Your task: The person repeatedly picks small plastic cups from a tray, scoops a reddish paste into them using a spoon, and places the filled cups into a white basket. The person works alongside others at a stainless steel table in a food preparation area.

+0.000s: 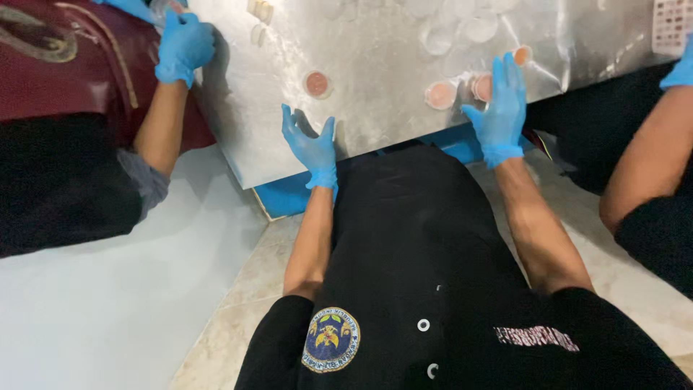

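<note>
At the far left a co-worker's gloved hand (184, 45) rests on the edge of the steel worktop (375, 108), its forearm coming from a dark red garment. Further in, the person's own left hand (310, 146), in a blue glove, is spread wide with fingers splayed and palm toward the metal near the worktop's near edge, holding nothing. Just beyond its fingertips and slightly to the right lies a small round dish with pinkish-red contents (317, 84), alone on the bare metal and apart from the hand; of the two hands the left is nearer to this one. Further right, a cluster of similar round dishes (442, 94) lies flat, and the right hand (499, 112), also blue-gloved and open with fingers extended, sits beside them, its fingers overlapping one pink dish (482, 87); whether it touches it cannot be told. Another small pink dish (522, 55) lies just past the fingertips. Empty clear dishes (462, 29) are scattered toward the far side. The dishes are round, so no long axis matters. At the far right a second co-worker's forearm (642, 155) and gloved hand reach in.
</note>
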A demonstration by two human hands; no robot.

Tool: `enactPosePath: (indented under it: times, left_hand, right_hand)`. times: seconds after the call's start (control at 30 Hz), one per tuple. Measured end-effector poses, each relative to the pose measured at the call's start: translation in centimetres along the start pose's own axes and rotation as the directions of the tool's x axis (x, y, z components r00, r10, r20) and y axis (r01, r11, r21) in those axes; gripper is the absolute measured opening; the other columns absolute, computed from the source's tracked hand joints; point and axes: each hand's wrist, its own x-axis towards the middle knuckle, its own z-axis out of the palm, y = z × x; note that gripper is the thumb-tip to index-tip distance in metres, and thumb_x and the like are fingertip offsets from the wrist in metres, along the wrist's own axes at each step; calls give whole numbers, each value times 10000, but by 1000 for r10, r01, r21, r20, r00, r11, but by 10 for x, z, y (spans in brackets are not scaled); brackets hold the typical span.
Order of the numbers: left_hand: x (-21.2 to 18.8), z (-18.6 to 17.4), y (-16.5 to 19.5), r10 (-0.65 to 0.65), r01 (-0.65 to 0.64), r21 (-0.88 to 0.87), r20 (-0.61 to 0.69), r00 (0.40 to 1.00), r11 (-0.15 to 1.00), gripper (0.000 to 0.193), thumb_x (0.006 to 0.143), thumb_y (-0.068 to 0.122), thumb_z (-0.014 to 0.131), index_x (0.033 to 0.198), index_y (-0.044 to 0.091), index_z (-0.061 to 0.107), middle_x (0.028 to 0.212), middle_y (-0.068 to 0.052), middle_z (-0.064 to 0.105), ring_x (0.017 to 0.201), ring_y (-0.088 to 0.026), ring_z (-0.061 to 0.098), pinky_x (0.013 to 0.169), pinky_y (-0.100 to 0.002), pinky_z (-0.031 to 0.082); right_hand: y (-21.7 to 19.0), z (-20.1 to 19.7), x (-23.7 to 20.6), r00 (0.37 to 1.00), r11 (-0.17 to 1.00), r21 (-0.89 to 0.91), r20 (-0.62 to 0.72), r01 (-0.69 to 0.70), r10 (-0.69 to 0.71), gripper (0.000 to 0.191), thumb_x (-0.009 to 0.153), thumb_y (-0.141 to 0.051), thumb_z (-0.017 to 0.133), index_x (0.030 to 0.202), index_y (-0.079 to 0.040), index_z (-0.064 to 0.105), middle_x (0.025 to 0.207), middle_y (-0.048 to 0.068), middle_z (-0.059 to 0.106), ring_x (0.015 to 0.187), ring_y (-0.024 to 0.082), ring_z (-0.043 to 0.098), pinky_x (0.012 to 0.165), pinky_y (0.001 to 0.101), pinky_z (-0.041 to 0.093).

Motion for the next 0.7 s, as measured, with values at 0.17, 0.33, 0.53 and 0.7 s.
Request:
enactPosePath:
  times: [0.17, 0.33, 0.53, 0.7]
  left_hand:
    - [57, 18, 1, -178, 173, 84, 52, 983, 981, 722, 839, 255, 849, 1481, 89, 563, 1269, -119, 654, 1093, -261, 655, 944, -351, 542]
    - [73, 34, -1, -252, 228, 127, 228, 941, 965, 408, 705, 251, 866, 1092, 139, 808, 980, -128, 779, 879, -239, 757, 815, -343, 583]
    - [27, -2, -14, -309, 283, 123, 379, 872, 951, 294, 718, 236, 842, 999, 152, 830, 910, -110, 799, 805, -211, 777, 782, -332, 601]
    - [0, -9, -24, -421, 388, 163, 345, 839, 907, 235, 738, 240, 842, 956, 153, 835, 846, -102, 795, 743, -197, 766, 753, -320, 598]
  right_hand:
    - [-80, 9, -10, 977, 943, 264, 16, 201, -213, 611, 921, -90, 834, 1461, -26, 557, 1423, 175, 631, 1277, 376, 649, 1109, 455, 516]
    - [-127, 100, 24, 900, 769, 541, 424, -341, 101, 424, 925, -143, 746, 1337, -78, 671, 1002, 117, 746, 760, 139, 705, 674, 301, 581]
    - [-152, 148, 27, 587, 712, 275, 774, -647, 235, 139, 805, -180, 759, 869, -58, 782, 658, 55, 723, 556, 121, 696, 554, 293, 578]
    - [-160, 158, 12, 665, 897, 156, 725, -413, 180, 183, 795, -216, 739, 845, -52, 804, 710, 156, 754, 634, 241, 741, 690, 366, 608]
